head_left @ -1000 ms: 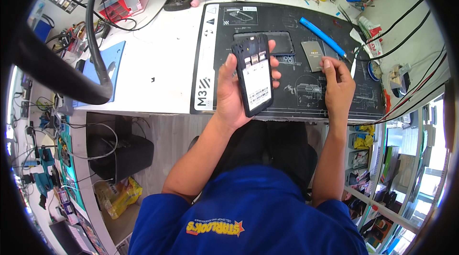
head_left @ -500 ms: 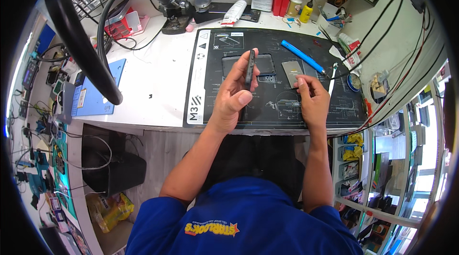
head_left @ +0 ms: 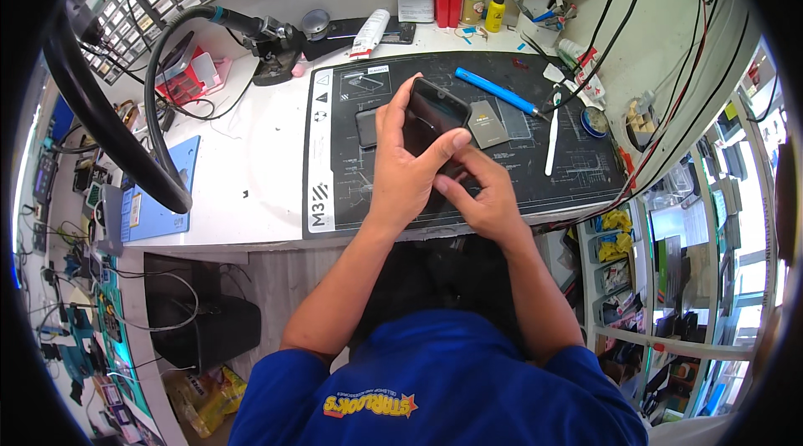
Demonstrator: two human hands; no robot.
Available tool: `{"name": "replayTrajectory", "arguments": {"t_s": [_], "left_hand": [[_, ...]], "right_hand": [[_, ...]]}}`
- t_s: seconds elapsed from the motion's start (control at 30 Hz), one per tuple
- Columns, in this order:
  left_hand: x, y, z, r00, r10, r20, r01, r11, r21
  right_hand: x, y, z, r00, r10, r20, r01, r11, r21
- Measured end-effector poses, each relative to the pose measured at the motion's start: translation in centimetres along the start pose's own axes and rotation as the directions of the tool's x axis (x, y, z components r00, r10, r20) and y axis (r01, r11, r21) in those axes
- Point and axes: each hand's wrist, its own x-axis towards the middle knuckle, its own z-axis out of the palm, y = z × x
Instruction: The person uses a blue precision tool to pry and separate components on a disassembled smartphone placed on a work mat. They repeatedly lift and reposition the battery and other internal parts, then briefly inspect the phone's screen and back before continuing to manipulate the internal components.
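Black phone (head_left: 437, 112) held above the dark mat (head_left: 347, 187), between two hands

At the left end of the white desk (head_left: 234, 153), one blue pad (head_left: 167, 216) lies near the near edge. One white tube (head_left: 370, 34) lies just beyond the mat's far edge. On the mat's left half, one dark, shallow cover (head_left: 366, 128) is partly hidden by the left hand (head_left: 395, 174).

That hand is partly closed on the phone: fingers wrap its left side, the thumb angles across the lower front. The single phone is raised off the mat, glossy face up and tilted, its long axis running roughly from the desk's far edge toward the near one. The lower end is mostly covered by the hands.

Two red bottles (head_left: 454, 5) stand side by side by the far edge. The right hand (head_left: 489, 199) is at the phone's lower right, thumb and fingers half curled; whether they grip it, I cannot tell.

Just right of the phone lies one flat grey rectangle (head_left: 488, 126). Beyond, one yellow bottle (head_left: 495, 15) stands near the far edge; one blue pen-shaped tool (head_left: 498, 90) slants across the mat. One slim white tool (head_left: 552, 145) and one round tin (head_left: 594, 122) lie toward its right edge.
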Motion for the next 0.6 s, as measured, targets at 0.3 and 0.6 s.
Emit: {"name": "replayTrajectory", "arguments": {"t_s": [0.3,0.6], "left_hand": [[1.5,0.9,-1.5,0.879,-0.393,0.271,0.470,0.811,-0.349],[4.0,-1.9,-1.1,0.911,-0.143,0.386,0.409,0.411,-0.815]], "right_hand": [[0.5,1.0,-1.3,0.916,0.351,0.197,-0.402,0.808,0.430],[1.7,0.4,0.1,0.844,0.475,0.248,-0.536,0.740,0.406]]}}
